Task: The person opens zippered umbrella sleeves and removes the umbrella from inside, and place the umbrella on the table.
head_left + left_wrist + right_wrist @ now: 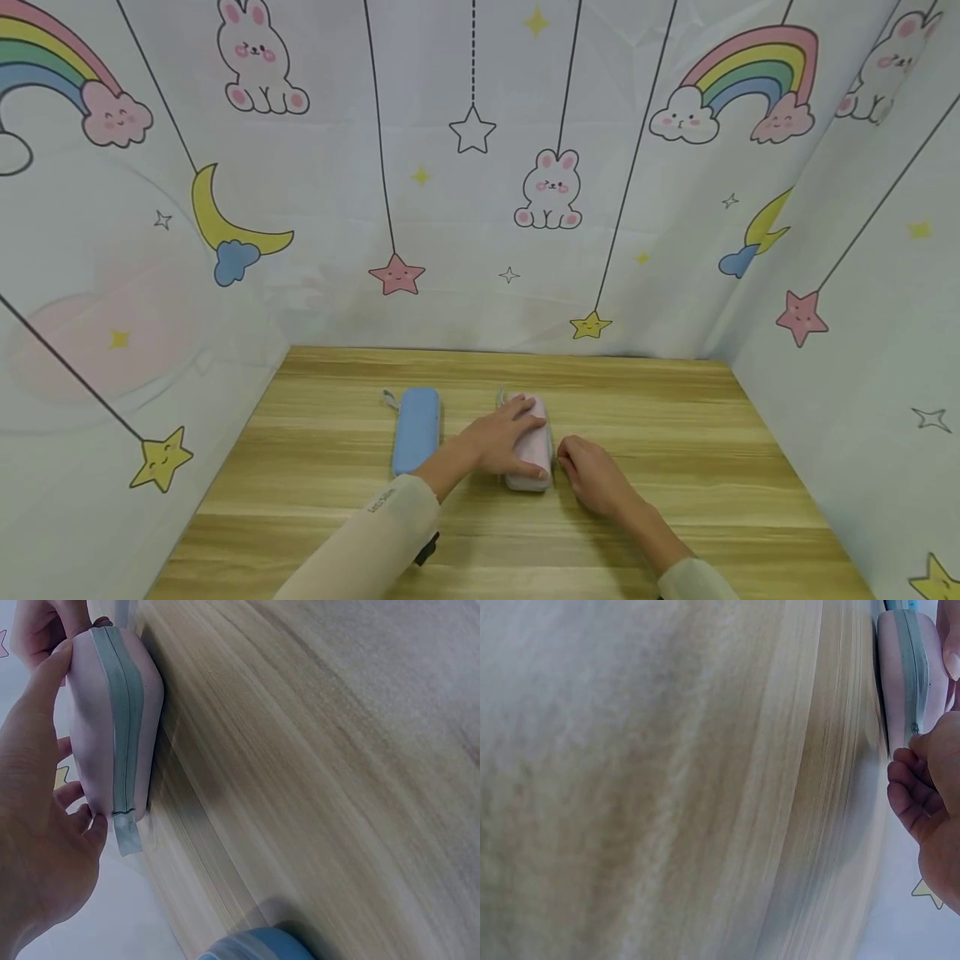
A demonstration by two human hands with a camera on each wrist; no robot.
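Left hand (504, 440) lies over the pink case (531, 454), fingers curled round its top and thumb on its near end; right hand (592, 475) sits at the case's near right corner, fingertips curled against the zip end, though a firm pinch cannot be confirmed. The case lies mid-table, lengthwise toward the back edge, and looks light, padded and slightly yielding with a smooth skin, best held across the body while the zip (124, 712) is worked. Blue case (416, 429) lies just left; wooden table (675, 433), cartoon curtain walls (480, 183).
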